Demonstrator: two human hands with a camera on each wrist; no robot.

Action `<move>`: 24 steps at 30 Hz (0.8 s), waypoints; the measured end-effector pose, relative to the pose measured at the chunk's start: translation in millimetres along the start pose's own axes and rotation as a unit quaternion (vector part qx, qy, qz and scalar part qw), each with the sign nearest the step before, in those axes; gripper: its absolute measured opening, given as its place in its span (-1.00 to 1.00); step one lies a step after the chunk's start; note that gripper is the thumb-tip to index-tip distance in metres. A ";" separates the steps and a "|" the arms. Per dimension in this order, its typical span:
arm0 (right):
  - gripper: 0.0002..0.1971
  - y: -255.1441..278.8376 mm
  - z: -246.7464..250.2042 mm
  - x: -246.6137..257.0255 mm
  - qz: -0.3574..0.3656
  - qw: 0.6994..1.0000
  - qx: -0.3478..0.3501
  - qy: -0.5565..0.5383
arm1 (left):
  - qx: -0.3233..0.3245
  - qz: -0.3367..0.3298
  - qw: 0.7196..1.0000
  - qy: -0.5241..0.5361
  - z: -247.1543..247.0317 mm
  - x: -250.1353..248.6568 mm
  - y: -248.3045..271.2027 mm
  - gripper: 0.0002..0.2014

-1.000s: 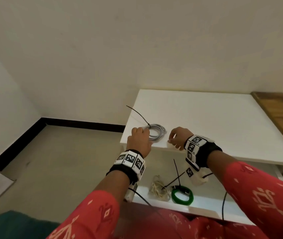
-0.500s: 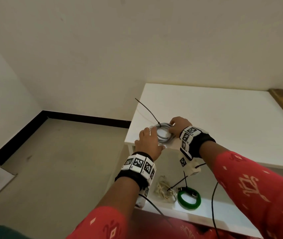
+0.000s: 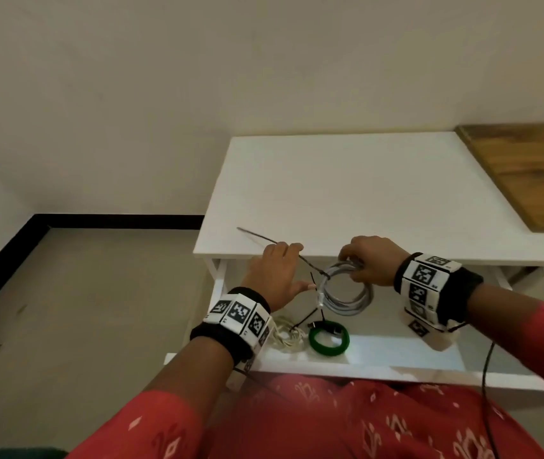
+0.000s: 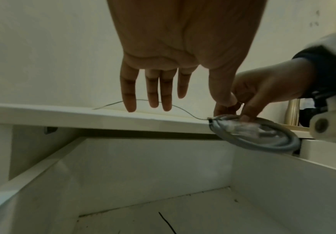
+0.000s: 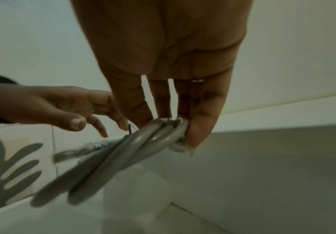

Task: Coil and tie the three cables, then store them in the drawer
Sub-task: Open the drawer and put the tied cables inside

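Note:
My right hand pinches a coiled grey cable by its top edge and holds it in the air over the open white drawer. A black zip tie binds the coil, and its long tail points up and left. In the right wrist view my fingers curl round the grey cable. My left hand is beside the coil with its fingers straight and holds nothing. A cream coiled cable and a green coiled cable lie in the drawer.
The white table stands against the wall, with a wooden board on its right end. A black wire hangs from my right wrist device. Bare floor lies to the left of the table.
The grey coil has come off the table's front edge and now hangs over the drawer in my right hand. My left hand has let go and spread its fingers.

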State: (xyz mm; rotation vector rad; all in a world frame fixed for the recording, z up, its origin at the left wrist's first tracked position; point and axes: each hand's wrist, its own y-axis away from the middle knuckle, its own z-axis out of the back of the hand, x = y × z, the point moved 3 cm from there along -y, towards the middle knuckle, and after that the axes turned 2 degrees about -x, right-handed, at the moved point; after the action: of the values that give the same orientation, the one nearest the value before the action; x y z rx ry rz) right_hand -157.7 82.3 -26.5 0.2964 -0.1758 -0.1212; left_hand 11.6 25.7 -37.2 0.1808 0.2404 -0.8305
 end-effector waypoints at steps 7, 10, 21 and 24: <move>-0.66 9.7 -42.0 -50.3 0.010 0.989 0.102 0.105 | -0.007 -0.024 0.998 -0.060 -5.9 -18.1 -12.0 -0.29; -0.67 0.0 -68.2 -69.7 -0.013 0.980 0.163 0.112 | -0.004 -0.060 0.996 -0.072 -11.8 -26.0 -20.7 -0.31; -0.82 -44.7 -155.2 -130.7 -0.145 0.971 0.191 0.010 | -0.039 -0.180 0.977 -0.104 -24.3 -37.1 -50.0 -0.70; -0.80 -51.7 -187.9 -142.4 -0.158 0.967 0.201 0.000 | -0.044 -0.190 0.977 -0.081 -34.3 -40.8 -52.0 -0.71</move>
State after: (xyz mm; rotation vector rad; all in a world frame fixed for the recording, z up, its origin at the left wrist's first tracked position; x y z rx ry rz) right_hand -266.1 106.3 -240.8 0.7301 -0.1514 -0.4030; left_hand -58.6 28.7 -61.9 -0.0193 0.1597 -1.2071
